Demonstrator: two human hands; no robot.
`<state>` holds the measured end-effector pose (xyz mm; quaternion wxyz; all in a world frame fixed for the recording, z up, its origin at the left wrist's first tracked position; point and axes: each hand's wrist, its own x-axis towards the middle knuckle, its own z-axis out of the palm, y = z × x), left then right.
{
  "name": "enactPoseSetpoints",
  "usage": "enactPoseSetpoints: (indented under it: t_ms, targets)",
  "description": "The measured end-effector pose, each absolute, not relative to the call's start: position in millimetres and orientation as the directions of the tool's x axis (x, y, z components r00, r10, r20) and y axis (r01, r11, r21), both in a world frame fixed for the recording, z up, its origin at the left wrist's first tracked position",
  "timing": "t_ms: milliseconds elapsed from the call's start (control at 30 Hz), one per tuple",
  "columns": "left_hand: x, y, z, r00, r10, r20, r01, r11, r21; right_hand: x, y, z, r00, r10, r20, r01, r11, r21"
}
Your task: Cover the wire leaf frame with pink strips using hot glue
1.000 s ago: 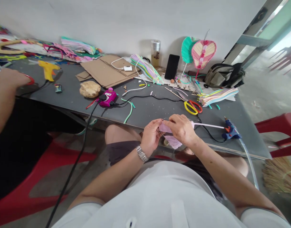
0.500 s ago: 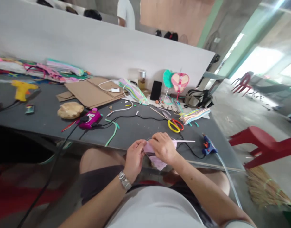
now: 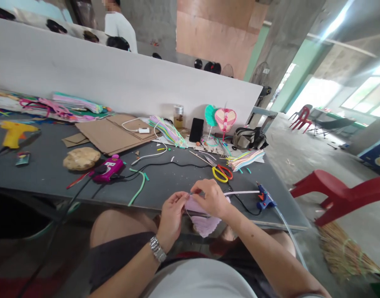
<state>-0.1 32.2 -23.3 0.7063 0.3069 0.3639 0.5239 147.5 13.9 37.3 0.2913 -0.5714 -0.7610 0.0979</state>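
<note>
Your left hand [image 3: 173, 215] and right hand [image 3: 212, 201] both pinch the pink piece [image 3: 204, 224], fingers closed on its upper edge. It hangs over your lap, just at the near edge of the table [image 3: 177, 180]. Watch [image 3: 158, 249] on the left wrist. White stick [image 3: 243, 193] lies just right of the right hand, pointing at the blue glue gun [image 3: 264, 199]. Scissors [image 3: 221, 173] just beyond your hands. Green strip [image 3: 139, 188] and purple glue gun [image 3: 107, 169] off to the left. Further back: cardboard [image 3: 115, 132], straws [image 3: 248, 157], phone [image 3: 196, 129] propped up, heart fan [image 3: 224, 120] upright by the wall. Red chair [image 3: 338, 192] well right of the table
</note>
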Motion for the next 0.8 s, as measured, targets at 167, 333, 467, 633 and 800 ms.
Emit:
enactPoseSetpoints:
  t_ms: [167, 333, 467, 633, 800]
  targets:
    - [1, 32, -22, 0.16, 0.977, -0.142, -0.51, 0.205, 0.835, 153, 25, 46, -0.095, 0.99, 0.1, 0.692, 0.138, -0.708]
    - [1, 32, -22, 0.156, 0.981, -0.116, -0.501, 0.18, 0.847, 158, 34, 58, -0.224, 0.974, 0.012, 0.702, 0.17, -0.691]
    - [1, 35, -25, 0.131, 0.984, -0.122, -0.51, 0.173, 0.843, 156, 33, 60, -0.236, 0.969, 0.066, 0.722, 0.22, -0.656]
    - [4, 37, -27, 0.071, 0.995, -0.076, -0.492, 0.101, 0.865, 153, 34, 54, -0.207, 0.976, 0.065, 0.737, 0.199, -0.646]
    - [8, 40, -28, 0.015, 0.998, -0.057, -0.475, 0.057, 0.878, 153, 45, 50, -0.201, 0.98, 0.001, 0.735, 0.151, -0.661]
